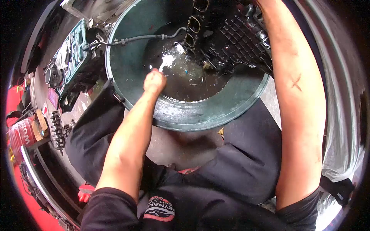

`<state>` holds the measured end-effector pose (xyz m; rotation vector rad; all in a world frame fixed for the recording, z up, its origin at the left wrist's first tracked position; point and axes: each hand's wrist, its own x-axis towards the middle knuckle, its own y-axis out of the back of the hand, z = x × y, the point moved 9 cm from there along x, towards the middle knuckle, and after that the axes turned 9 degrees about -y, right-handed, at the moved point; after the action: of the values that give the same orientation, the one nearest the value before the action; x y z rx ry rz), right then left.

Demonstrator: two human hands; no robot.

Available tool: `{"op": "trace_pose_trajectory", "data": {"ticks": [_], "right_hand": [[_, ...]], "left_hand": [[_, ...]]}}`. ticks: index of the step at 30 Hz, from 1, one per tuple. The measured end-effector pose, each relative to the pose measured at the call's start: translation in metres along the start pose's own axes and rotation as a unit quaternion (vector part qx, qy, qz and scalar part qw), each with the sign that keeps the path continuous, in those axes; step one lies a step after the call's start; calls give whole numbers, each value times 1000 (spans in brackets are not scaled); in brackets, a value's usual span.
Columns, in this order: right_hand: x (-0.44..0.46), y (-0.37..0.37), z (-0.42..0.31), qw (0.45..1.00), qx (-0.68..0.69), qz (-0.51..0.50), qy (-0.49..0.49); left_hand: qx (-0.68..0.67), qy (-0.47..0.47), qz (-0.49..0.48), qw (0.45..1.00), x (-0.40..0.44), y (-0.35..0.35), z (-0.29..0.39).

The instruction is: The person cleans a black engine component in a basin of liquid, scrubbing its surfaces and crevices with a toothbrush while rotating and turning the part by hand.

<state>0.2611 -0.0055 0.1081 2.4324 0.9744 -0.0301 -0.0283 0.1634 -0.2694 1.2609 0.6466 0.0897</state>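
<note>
My left hand [155, 80] is closed low inside the round green basin [185, 125], over the dark, wet liquid [185, 90] in its bottom. A pale, narrow piece shows at its fingers, but I cannot make out what it is. A black intake manifold [192, 25] with rectangular ports stands tilted in the basin. To its right is a black ribbed part [239, 38] with hoses. My right forearm [295, 77] reaches up along the right side, beside the ribbed part. My right hand lies at the top edge, with its fingers hidden.
A grey hose [140, 38] crosses the basin's left rim. Left of the basin are a teal tool tray [77, 50], a camshaft-like metal part [57, 133] and a red container [23, 134]. Clear plastic sheeting [343, 127] hangs at the right. My knees flank the basin.
</note>
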Motion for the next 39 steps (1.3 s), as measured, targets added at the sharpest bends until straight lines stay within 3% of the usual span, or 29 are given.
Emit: {"op": "trace_pose_trajectory", "data": {"ticks": [1,2,3,6,10,12,14,15,19,21,22,23,24,25,26,27,28,30,31,32,34,35,38,39], "right_hand": [[1,3,0,997,-15,74,19],[9,2,7,997,-7,79,5],[16,2,11,996,1,83,-10],[10,6,1,996,-1,87,14],[41,11,20,997,25,60,37],[21,-1,18,997,72,36,-22],[15,1,9,998,13,57,-18],[24,-3,10,998,20,51,-19],[-20,-22,-19,999,15,35,-19],[-20,-25,-18,997,66,38,-21],[-20,-26,-18,995,91,39,-22],[-16,-24,-15,993,115,18,-18],[-9,-22,-11,987,150,-53,10],[-4,-20,-6,974,185,-125,31],[6,-11,7,939,231,-246,72],[7,-14,6,940,229,-244,70],[7,-16,5,941,226,-242,69],[-3,-22,-5,990,134,-45,7],[-5,-18,-5,995,94,23,-15],[22,-2,23,994,95,23,-47],[28,-8,29,987,161,-6,9],[26,-13,30,984,174,-42,-7],[21,-11,30,987,157,-18,-19],[26,-3,31,995,95,13,14]], "left_hand": [[-70,95,15,993,-2,22,-15],[-115,195,20,974,-10,37,-28],[-147,202,4,968,-16,37,-32],[-32,33,-60,997,-9,-11,-19],[31,-98,-299,949,-28,-37,51],[-23,-135,-152,979,-5,-41,49],[-80,-170,-37,982,23,-43,33],[-45,-138,-60,988,31,3,29],[-162,-56,43,984,86,26,-22],[-80,-32,115,990,75,47,-27],[-59,40,84,994,77,14,-41],[-144,167,-20,975,66,-26,-50],[-71,106,-112,985,60,-63,-33],[-34,116,-81,989,77,-154,-44],[-142,131,-158,968,66,-169,-16],[-199,169,-212,942,9,-64,33],[-262,129,-188,938,29,-113,41],[-637,228,-202,708,-4,-101,93],[-600,179,-176,760,-6,-73,106],[-606,198,-158,754,-20,-44,119],[-668,202,-171,696,-38,-39,137],[-656,186,-143,717,-46,-27,138],[-635,222,-88,735,-55,-45,127],[-587,204,-62,781,-59,-34,122]]}}
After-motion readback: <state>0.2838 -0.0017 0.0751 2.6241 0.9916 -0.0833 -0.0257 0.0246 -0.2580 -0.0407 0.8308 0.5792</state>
